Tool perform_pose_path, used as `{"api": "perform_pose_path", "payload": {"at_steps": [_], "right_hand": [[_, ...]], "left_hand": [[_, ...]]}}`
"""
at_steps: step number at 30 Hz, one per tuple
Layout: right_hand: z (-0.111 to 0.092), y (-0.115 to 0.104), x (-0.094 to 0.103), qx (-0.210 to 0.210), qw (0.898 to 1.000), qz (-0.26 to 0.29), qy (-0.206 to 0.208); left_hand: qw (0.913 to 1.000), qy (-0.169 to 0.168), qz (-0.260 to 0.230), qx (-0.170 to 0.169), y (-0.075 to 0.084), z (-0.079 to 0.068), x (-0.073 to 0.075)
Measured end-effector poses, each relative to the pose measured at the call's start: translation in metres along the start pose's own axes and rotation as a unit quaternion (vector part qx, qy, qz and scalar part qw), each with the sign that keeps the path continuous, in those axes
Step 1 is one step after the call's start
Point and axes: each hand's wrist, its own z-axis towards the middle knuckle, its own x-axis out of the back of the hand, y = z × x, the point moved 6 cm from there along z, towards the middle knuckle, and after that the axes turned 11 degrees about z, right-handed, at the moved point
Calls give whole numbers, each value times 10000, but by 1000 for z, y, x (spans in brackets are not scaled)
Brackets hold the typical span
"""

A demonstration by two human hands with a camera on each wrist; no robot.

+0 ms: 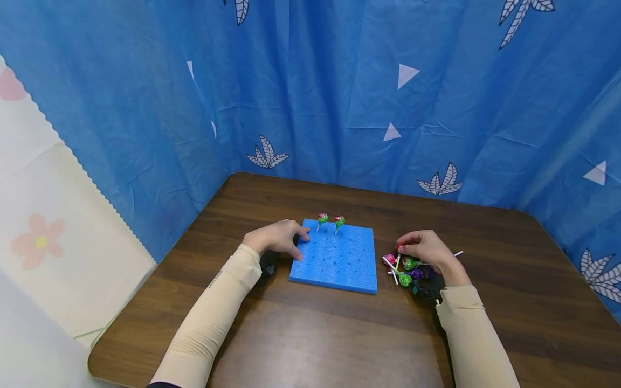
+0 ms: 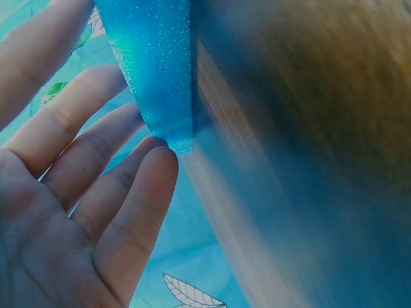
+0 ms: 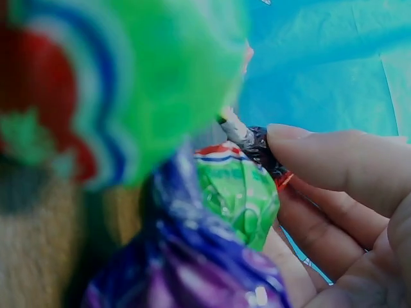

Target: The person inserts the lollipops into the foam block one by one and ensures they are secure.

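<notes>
A blue foam board (image 1: 339, 256) dotted with small holes lies on the table. Two green-and-red lollipops stand in it near its far edge, a left one (image 1: 322, 217) and a right one (image 1: 339, 221). My left hand (image 1: 277, 237) rests at the board's left edge, fingers loosely spread and fingertips right at the foam. Over a small pile of lollipops, my right hand (image 1: 428, 249) pinches a red lollipop (image 1: 399, 248) between thumb and fingers; its dark wrapper neck (image 3: 260, 147) shows in the right wrist view. Below it lie green (image 3: 237, 202), purple (image 3: 192, 273) and pink (image 1: 390, 260) lollipops.
The brown wooden table (image 1: 310, 334) carries the board and the pile, which sits just right of the board. A blue curtain (image 1: 320, 108) with leaf and triangle prints hangs behind the far edge. Pale floral cloth (image 1: 48, 188) hangs at the left.
</notes>
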Motion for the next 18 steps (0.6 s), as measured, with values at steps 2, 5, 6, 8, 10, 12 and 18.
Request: {"api": "perform_pose_path", "payload": {"at_steps": [2, 5, 6, 8, 10, 12, 18], "right_hand": [[0, 0, 2, -27, 10000, -54, 67], [0, 0, 4, -44, 9997, -82, 215], [-1, -1, 5, -14, 9997, -93, 244], [0, -2, 6, 6, 9994, -58, 328], [0, -2, 7, 58, 9992, -10, 390], [-1, -3, 8, 112, 9990, 42, 435], [-2, -8, 10, 194, 9976, 220, 625]], "left_hand": [[10000, -5, 11, 2, 0, 0, 0], [10000, -1, 10, -10, 1, -1, 1], [10000, 3, 5, -12, 1, -1, 1], [10000, 9, -12, -19, 1, -1, 1], [10000, 13, -31, -12, 1, -1, 2], [10000, 8, -34, 2, 1, -1, 1], [10000, -7, -52, 41, 1, -1, 1]]}}
